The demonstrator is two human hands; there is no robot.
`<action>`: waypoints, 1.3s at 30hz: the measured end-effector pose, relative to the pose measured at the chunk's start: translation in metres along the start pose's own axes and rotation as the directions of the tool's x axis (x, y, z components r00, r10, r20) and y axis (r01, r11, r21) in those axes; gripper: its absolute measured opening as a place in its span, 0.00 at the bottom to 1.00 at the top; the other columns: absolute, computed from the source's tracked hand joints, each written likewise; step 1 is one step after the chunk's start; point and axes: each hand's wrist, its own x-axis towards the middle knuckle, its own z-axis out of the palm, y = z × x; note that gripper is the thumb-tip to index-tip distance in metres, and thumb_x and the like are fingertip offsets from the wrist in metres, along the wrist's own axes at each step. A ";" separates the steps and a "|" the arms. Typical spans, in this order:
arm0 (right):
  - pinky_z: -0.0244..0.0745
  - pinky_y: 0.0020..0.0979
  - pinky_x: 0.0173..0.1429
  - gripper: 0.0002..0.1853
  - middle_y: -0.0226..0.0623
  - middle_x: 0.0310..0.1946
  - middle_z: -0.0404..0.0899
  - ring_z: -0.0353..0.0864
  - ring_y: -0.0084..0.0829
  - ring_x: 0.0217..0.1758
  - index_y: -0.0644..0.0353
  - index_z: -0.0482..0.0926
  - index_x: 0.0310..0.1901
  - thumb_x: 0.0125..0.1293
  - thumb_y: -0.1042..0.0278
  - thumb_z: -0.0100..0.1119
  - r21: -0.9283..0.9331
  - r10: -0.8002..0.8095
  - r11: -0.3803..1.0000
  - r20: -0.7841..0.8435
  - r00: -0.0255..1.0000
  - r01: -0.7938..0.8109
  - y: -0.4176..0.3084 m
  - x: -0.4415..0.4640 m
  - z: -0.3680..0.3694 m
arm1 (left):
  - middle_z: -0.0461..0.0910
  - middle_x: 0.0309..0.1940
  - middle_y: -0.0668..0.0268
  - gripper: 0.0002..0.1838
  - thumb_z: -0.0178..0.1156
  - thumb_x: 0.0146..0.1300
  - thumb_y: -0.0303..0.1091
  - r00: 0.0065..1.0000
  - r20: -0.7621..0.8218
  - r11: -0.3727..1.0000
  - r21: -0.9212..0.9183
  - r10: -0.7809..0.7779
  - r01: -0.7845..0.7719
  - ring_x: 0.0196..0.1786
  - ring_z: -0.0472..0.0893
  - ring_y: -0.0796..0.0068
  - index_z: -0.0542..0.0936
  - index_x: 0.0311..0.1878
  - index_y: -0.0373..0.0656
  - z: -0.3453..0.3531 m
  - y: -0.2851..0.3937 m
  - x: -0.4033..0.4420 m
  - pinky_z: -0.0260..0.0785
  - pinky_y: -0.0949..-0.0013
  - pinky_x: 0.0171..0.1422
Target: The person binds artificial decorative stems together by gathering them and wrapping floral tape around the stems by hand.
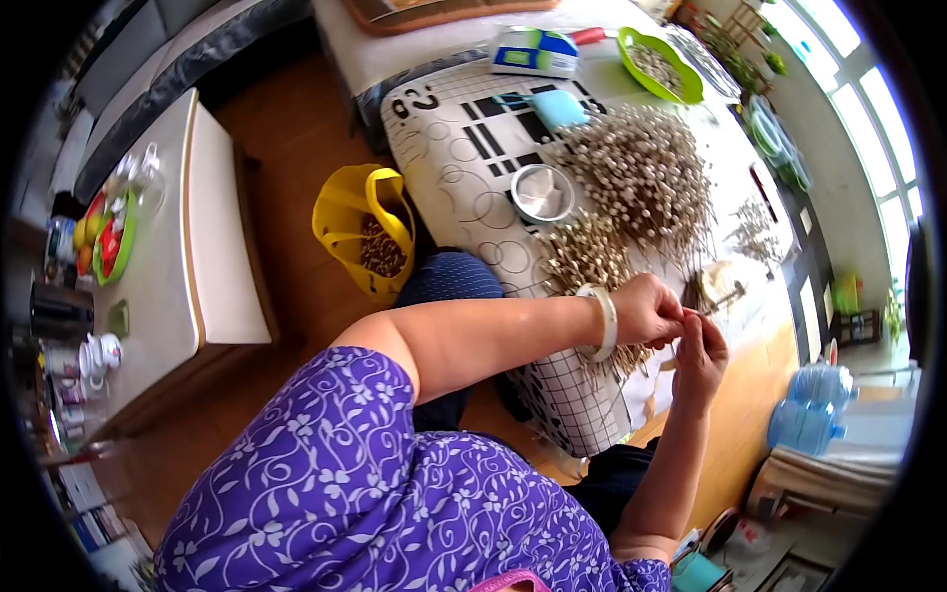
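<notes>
My left hand (647, 312), with a pale bangle on its wrist, is closed in a pinch at the table's near edge. My right hand (701, 357) meets it fingertip to fingertip, also pinched. Anything between the fingers is too small to make out. Under my left forearm and wrist lies a bunch of brownish dried stems (582, 255) with small buds. Beyond it rests a larger bunch of dried stems with round pale buds (646, 168). A small pale bundle (725, 283) lies just past my hands.
On the patterned tablecloth (473, 217) are a round tub (541, 193) with white contents, a light-blue item (559, 109), a white-blue-green pack (534, 52) and a green bowl (659, 65) of pale bits. A yellow bag (345, 212) holding brown pieces stands by my knee.
</notes>
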 end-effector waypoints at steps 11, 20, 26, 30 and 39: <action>0.65 0.22 0.26 0.10 0.29 0.17 0.75 0.70 0.18 0.21 0.66 0.79 0.30 0.57 0.65 0.60 -0.689 0.082 0.724 0.095 0.992 0.006 0.009 -0.047 -0.016 | 0.79 0.25 0.64 0.05 0.57 0.58 0.27 0.960 -0.163 0.967 -0.076 0.228 -0.242 0.25 0.77 0.82 0.78 0.34 0.34 -0.029 0.017 0.002 0.73 0.79 0.30; 0.68 0.29 0.27 0.16 0.39 0.15 0.74 0.71 0.27 0.18 0.66 0.79 0.25 0.51 0.57 0.63 -0.783 0.166 0.622 0.156 0.974 0.019 0.022 -0.054 -0.004 | 0.79 0.25 0.66 0.05 0.59 0.57 0.28 0.934 -0.304 0.971 -0.086 0.187 -0.223 0.24 0.78 0.81 0.79 0.35 0.38 -0.031 0.025 0.005 0.73 0.79 0.29; 0.62 0.26 0.22 0.13 0.34 0.11 0.69 0.64 0.20 0.15 0.68 0.77 0.23 0.53 0.64 0.62 -0.739 0.131 0.673 0.140 0.982 0.016 -0.019 -0.044 -0.013 | 0.79 0.26 0.66 0.04 0.59 0.58 0.29 0.873 -0.424 0.946 -0.095 0.242 -0.308 0.25 0.78 0.81 0.79 0.36 0.40 -0.039 0.033 0.008 0.73 0.79 0.30; 0.67 0.32 0.27 0.13 0.40 0.15 0.73 0.72 0.32 0.18 0.65 0.78 0.25 0.52 0.61 0.62 -0.862 0.041 0.475 0.225 0.974 0.179 -0.038 -0.020 0.010 | 0.79 0.26 0.67 0.04 0.59 0.58 0.29 0.879 -0.407 0.950 -0.074 0.247 -0.302 0.25 0.78 0.82 0.79 0.35 0.40 -0.038 0.031 0.007 0.74 0.80 0.31; 0.71 0.34 0.35 0.17 0.42 0.21 0.76 0.77 0.35 0.28 0.61 0.80 0.28 0.50 0.53 0.64 -0.867 0.068 0.473 0.211 0.975 0.155 -0.036 0.007 0.027 | 0.79 0.25 0.66 0.06 0.60 0.57 0.30 0.922 -0.352 0.975 -0.085 0.162 -0.204 0.24 0.78 0.82 0.78 0.35 0.38 -0.038 0.034 0.001 0.73 0.80 0.29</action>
